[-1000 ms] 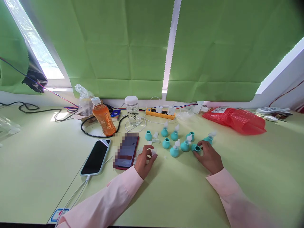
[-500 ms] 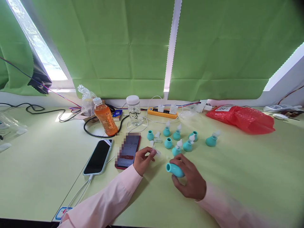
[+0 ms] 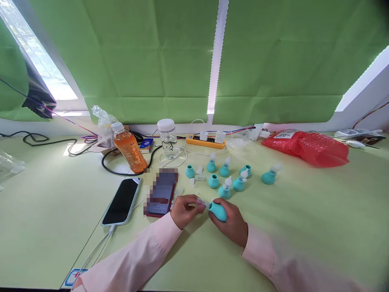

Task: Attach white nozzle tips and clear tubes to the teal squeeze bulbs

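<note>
My right hand (image 3: pixel 233 225) is wrapped round a teal rubber bulb (image 3: pixel 219 212), whose open neck points left. Between the fingertips of my left hand (image 3: pixel 185 211) is a small clear plastic tube (image 3: pixel 203 202). Its free end is at the mouth of the bulb; how far it is inside I cannot tell. Beyond my hands stand several more teal bulbs, some bare like the open bulb (image 3: pixel 213 181), others fitted with a clear piece and a whitish tip, like the fitted bulb (image 3: pixel 224 191). Loose beside them lie a clear tube (image 3: pixel 200 178) and a whitish tip (image 3: pixel 199 170).
Left of my hands lie a red-edged phone (image 3: pixel 164 190) and a charging phone (image 3: pixel 121 201). Behind them stand an orange drink bottle (image 3: pixel 130 150) and a clear jar (image 3: pixel 169 142). A yellow power strip (image 3: pixel 197 140) and a red plastic bag (image 3: pixel 306 149) are at the back.
My right hand has brought the bulb left and my left hand has moved the clear tube to its mouth. The two hands are now close together. The camera view has shifted slightly.
</note>
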The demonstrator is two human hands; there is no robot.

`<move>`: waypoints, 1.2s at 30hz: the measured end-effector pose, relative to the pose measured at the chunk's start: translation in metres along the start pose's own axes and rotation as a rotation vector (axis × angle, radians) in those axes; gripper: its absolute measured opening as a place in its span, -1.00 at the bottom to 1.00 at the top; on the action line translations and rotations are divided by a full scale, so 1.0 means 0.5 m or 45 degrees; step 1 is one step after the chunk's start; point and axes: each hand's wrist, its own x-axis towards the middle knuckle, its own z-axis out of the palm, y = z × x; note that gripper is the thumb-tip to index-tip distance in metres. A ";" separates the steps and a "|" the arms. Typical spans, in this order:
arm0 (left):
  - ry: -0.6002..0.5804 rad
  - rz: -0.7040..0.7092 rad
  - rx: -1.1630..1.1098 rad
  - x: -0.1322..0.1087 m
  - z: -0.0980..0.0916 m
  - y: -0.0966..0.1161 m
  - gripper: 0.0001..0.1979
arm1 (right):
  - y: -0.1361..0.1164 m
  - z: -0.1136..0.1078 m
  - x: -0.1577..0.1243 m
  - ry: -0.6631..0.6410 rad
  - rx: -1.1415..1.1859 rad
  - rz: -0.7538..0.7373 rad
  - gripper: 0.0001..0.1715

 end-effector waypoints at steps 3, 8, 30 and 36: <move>-0.042 0.027 0.066 -0.001 -0.001 -0.001 -0.76 | 0.007 0.005 0.002 0.030 -0.096 -0.070 -0.86; 0.007 0.055 0.115 -0.006 0.003 -0.006 -0.74 | 0.010 0.005 0.000 -0.005 -0.246 -0.131 -0.86; -0.151 0.011 -0.058 -0.008 0.007 0.008 -0.70 | -0.022 -0.007 0.008 -0.202 0.285 0.229 -0.86; -0.156 0.096 0.101 -0.010 0.010 0.011 -0.71 | -0.031 -0.014 0.020 -0.402 0.801 0.538 -0.75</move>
